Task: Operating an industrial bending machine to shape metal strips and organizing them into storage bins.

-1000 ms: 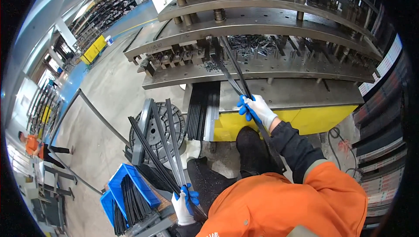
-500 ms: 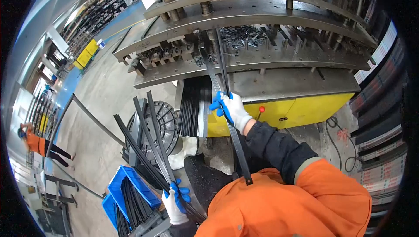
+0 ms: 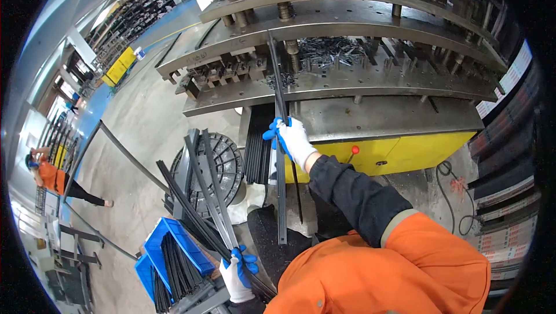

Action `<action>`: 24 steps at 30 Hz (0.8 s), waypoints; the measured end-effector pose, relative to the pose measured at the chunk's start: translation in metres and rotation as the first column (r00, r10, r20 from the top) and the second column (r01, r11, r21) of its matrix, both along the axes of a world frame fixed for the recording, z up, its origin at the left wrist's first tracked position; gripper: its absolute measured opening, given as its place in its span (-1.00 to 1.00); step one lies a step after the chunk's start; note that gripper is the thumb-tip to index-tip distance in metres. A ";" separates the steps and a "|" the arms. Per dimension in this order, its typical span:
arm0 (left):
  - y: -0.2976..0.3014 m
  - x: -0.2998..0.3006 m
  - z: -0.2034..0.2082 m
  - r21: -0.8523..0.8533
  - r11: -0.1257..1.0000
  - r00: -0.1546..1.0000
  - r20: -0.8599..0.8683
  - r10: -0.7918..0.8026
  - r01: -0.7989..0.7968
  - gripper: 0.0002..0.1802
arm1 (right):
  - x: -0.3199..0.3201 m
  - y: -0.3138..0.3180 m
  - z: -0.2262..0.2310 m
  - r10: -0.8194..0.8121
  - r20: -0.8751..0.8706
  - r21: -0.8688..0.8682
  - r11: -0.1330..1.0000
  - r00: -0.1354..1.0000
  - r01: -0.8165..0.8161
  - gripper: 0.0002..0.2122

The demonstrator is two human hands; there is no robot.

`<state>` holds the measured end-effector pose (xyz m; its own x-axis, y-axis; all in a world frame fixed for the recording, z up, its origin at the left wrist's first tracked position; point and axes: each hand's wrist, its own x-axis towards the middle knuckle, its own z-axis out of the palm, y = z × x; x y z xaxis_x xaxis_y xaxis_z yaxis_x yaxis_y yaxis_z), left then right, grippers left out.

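My right hand (image 3: 296, 140), in a white glove with blue fingers, is closed around long dark metal strips (image 3: 282, 198) in front of the press. Their upper ends reach over the press's lower plate, and below the hand a thinner strip hangs beside a wider one. At the lower middle, my left hand (image 3: 236, 279), gloved alike, is closed on a bundle of long strips (image 3: 215, 204). Those fan out up and leftward past a round black ribbed lid (image 3: 223, 160). More dark strips (image 3: 258, 160) lie stacked at the left end of the yellow cabinet.
The press's lower plate (image 3: 231, 97) carries metal scraps (image 3: 330, 52) and blocks. Below it stands the yellow cabinet (image 3: 376, 160) with a red knob (image 3: 355, 150). Blue bins (image 3: 197, 247) with strips sit at lower left. A cable (image 3: 449, 192) lies rightward; another person (image 3: 52, 178) stands far left.
My right hand has shifted slightly left, and its strips have swung more upright, their lower ends now apart. My left hand keeps hold of its bundle. The whole view has shifted a little.
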<state>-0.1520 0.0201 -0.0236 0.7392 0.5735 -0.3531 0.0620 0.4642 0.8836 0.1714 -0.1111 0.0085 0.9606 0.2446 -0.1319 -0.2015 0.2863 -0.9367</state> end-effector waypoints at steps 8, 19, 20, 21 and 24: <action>-0.013 0.027 0.024 0.049 0.999 0.991 -0.131 -0.015 0.022 -0.80 | 0.003 0.000 0.003 0.017 0.059 0.033 0.999 0.998 -0.019 -0.83; -0.008 0.055 0.035 0.039 0.995 0.994 -0.056 -0.092 0.094 -0.85 | -0.041 -0.007 0.004 0.105 0.129 0.352 0.925 0.986 -0.144 -0.72; -0.006 0.059 0.034 0.038 0.996 0.995 -0.057 -0.084 0.086 -0.85 | -0.051 -0.014 0.030 0.082 0.221 0.362 0.918 0.972 -0.160 -0.69; -0.004 0.061 0.032 0.023 0.994 0.993 -0.053 -0.102 0.104 -0.85 | -0.063 -0.025 0.063 0.055 0.307 0.371 0.913 0.950 -0.172 -0.66; -0.002 0.077 0.026 -0.016 0.984 0.984 -0.022 -0.179 0.178 -0.84 | -0.054 -0.071 0.114 0.051 0.487 0.253 0.947 0.872 -0.197 -0.67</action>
<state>-0.0746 0.0176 0.0025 0.8206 0.4280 -0.3786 0.1654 0.4563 0.8743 0.1178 -0.1824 0.1229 0.8484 0.3228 0.4195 0.1879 0.5573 -0.8088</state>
